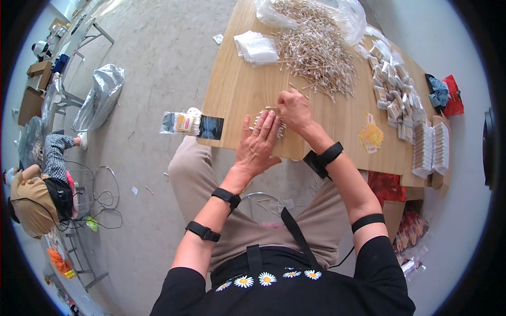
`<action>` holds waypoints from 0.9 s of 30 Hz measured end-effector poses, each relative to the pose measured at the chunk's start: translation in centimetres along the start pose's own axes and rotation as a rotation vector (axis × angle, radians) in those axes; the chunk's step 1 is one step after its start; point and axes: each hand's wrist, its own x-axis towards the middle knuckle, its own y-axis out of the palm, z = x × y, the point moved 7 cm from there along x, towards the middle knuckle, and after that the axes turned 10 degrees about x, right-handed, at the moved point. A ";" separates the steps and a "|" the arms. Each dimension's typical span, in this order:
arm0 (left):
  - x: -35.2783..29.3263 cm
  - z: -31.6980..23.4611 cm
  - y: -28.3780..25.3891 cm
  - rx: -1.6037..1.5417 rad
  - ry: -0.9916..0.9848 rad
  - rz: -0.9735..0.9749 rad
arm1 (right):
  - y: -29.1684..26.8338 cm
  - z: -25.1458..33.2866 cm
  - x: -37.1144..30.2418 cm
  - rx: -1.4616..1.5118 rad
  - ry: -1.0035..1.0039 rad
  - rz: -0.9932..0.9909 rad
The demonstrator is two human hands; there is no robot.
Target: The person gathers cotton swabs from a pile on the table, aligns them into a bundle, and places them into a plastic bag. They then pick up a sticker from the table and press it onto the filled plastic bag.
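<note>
My left hand [258, 142] lies over a small group of cotton swabs [280, 128] near the table's front edge, fingers stretched out and palm down. Only the swabs' white tips show around its fingers. Just right of it, my right hand [296, 109] is closed, with the fingers curled. One cotton swab [271, 107] sticks out at its left side, seemingly pinched in the fingers. Beyond both hands spreads a large heap of loose cotton swabs [316, 52], spilling from a clear plastic bag [350, 18].
Flat clear bags [256, 48] lie left of the heap. A packet of swabs [187, 124] rests at the left table corner. Yellow printed cards [371, 135] and many filled packs [398, 100] are on the right. A silver sack [100, 97] stands on the floor; another person [39, 200] is at far left.
</note>
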 end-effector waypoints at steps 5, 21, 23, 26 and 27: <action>0.2 -0.2 -0.1 0.014 0.004 0.005 | -0.8 -0.8 -1.7 0.059 0.055 -0.119; 0.1 -0.2 0.3 0.037 0.008 0.041 | -4.9 -5.4 0.0 -0.198 -0.034 -0.332; -0.2 -0.1 0.3 0.032 0.001 0.040 | -5.3 -3.1 -1.3 -0.220 -0.079 -0.318; -0.2 -0.1 0.5 0.009 0.001 0.039 | -4.1 3.7 -4.9 -0.288 -0.490 -0.176; -0.1 -0.2 0.6 0.009 0.009 0.033 | -4.0 5.5 -6.0 -0.279 -0.578 -0.137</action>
